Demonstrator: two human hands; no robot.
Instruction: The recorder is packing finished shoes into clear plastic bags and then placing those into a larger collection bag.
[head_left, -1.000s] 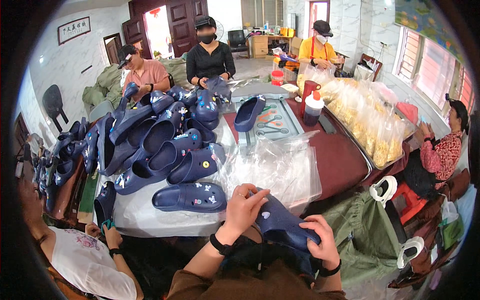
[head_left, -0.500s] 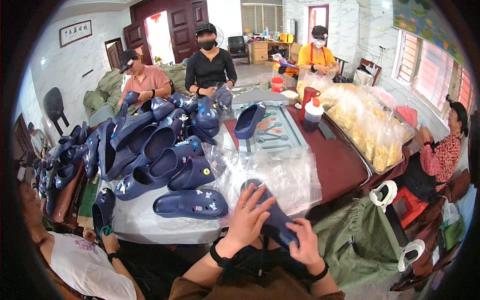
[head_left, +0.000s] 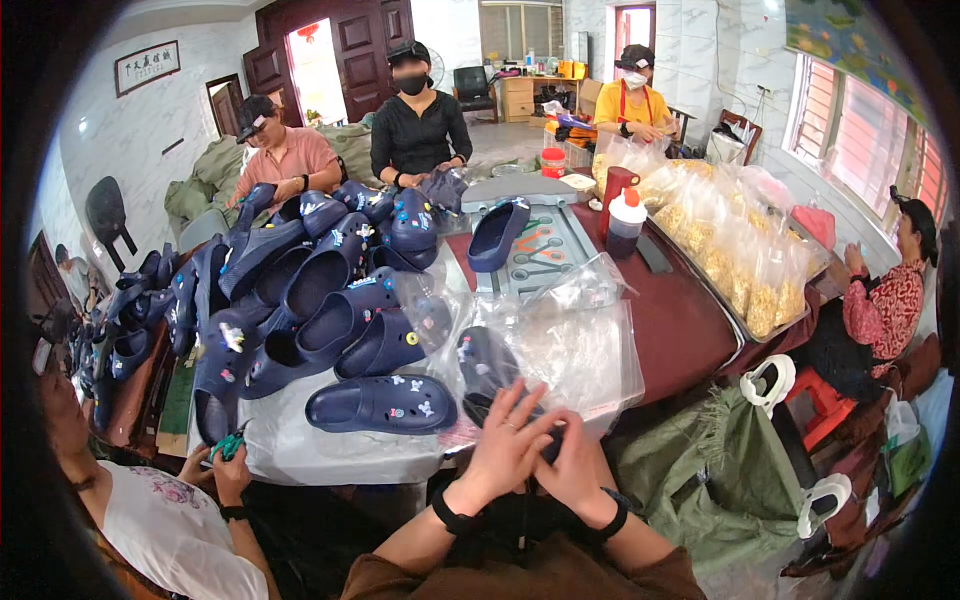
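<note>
Our left hand (head_left: 505, 450) and right hand (head_left: 575, 468) are close together at the near edge of the desk (head_left: 690, 320), fingers curled around a dark blue clog (head_left: 490, 372) lying inside a clear plastic bag (head_left: 580, 350). Just left lies another clog (head_left: 382, 404), before a pile of clogs (head_left: 300, 280).

Brown sleeves, a black band on each wrist, a ring on the left hand (head_left: 508, 447).

The clogs (head_left: 380, 403) are navy blue with small multicoloured charms. The tabletop (head_left: 680, 330) is dark maroon, and the squeeze bottle (head_left: 626, 225) is white with a red cap.
</note>
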